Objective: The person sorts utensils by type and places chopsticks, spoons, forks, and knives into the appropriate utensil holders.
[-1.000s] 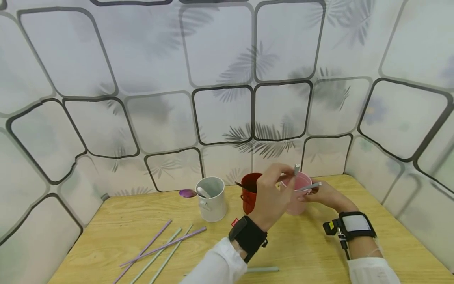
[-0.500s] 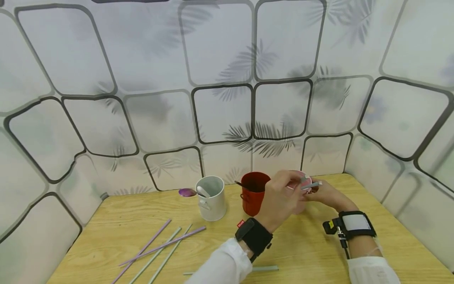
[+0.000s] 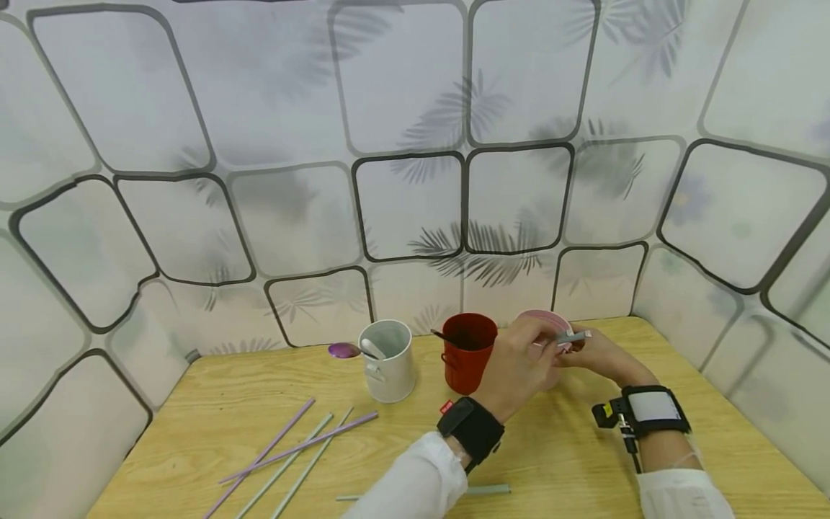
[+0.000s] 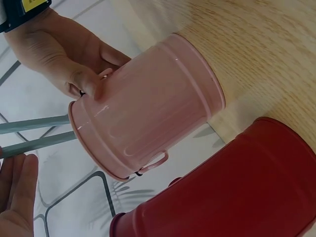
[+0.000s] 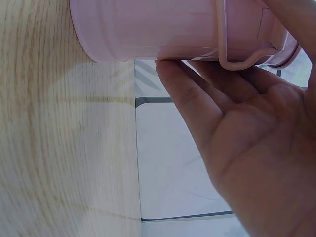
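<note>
My left hand (image 3: 516, 366) pinches a grey-green stick (image 4: 47, 143) over the mouth of a small pink bucket (image 4: 153, 101); the stick's far end is inside the bucket. A second grey-green stick (image 4: 37, 124) leans out over the rim beside it. My right hand (image 3: 604, 356) holds the pink bucket by its side, thumb near the rim, as the left wrist view shows. In the right wrist view, fingers (image 5: 190, 96) lie against the bucket wall beside its wire handle (image 5: 223, 37). Much of the bucket is hidden behind my left hand in the head view.
Left of the pink bucket stand a red bucket (image 3: 463, 371) with a dark handle sticking out and a white bucket (image 3: 391, 378) with a purple spoon (image 3: 344, 350). Purple sticks (image 3: 275, 440) and pale green sticks (image 3: 311, 461) lie crossed at left. Another green stick (image 3: 489, 490) lies near my left sleeve.
My left hand has moved right and lowered its stick from above the pink bucket into its mouth, beside the other stick. The right hand stays on the bucket.
</note>
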{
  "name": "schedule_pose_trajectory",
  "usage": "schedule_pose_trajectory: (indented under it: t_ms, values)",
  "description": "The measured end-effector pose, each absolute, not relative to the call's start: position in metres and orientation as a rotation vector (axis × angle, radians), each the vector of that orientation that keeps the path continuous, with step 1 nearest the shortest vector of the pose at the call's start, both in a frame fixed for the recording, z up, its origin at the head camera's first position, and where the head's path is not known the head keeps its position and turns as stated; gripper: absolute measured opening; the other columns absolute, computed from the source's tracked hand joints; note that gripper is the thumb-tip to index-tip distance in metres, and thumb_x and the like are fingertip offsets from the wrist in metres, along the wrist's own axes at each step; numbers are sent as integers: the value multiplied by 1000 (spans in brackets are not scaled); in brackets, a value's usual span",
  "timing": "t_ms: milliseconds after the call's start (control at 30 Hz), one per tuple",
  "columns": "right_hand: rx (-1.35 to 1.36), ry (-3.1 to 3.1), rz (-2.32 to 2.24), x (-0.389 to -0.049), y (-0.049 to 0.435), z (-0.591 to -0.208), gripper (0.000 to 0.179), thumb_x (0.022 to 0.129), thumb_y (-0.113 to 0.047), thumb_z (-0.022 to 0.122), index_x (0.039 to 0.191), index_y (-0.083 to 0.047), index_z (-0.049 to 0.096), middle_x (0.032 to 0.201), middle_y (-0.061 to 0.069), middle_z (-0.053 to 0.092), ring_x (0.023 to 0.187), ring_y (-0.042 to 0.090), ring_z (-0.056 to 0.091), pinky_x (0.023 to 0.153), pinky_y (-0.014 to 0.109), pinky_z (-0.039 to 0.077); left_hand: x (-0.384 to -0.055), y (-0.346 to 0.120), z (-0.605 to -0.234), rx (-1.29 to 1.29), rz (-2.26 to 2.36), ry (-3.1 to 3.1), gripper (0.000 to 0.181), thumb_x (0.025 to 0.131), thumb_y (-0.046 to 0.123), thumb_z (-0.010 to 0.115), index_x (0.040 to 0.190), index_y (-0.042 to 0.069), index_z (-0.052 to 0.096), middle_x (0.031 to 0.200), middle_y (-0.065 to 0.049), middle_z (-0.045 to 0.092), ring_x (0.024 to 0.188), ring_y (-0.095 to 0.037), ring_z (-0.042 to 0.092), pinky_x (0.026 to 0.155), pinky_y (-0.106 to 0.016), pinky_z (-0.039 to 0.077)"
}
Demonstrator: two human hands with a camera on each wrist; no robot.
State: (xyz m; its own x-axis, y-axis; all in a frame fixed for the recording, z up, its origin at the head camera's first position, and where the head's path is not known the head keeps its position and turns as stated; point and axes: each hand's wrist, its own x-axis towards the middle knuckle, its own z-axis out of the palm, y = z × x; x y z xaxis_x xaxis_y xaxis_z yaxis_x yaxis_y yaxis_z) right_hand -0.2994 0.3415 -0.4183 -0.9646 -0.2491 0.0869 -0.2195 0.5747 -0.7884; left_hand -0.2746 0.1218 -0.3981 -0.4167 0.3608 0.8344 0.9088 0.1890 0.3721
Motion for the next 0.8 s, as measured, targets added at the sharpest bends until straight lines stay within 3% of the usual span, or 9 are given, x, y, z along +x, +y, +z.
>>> schedule_pose_trajectory:
  t_ms: [333, 800]
  values:
    - [-379, 2755, -1356, -298, 341, -417, 49, 93, -18, 77, 131, 6, 57, 115, 14, 67, 98, 20, 58, 82, 34, 52, -276, 123, -403, -1128, -1047, -2025, 14, 94, 6, 75, 107, 9, 72, 103, 1, 72, 101, -8, 65, 92, -7, 46]
    - [-418, 2757, -1351, -298, 342, -417, 46, 93, -17, 77, 127, 7, 58, 106, 10, 63, 93, 20, 55, 78, 31, 52, -271, 121, -400, -1130, -916, -2127, 16, 97, 10, 72, 114, 9, 70, 108, -1, 73, 102, -11, 67, 95, -11, 47]
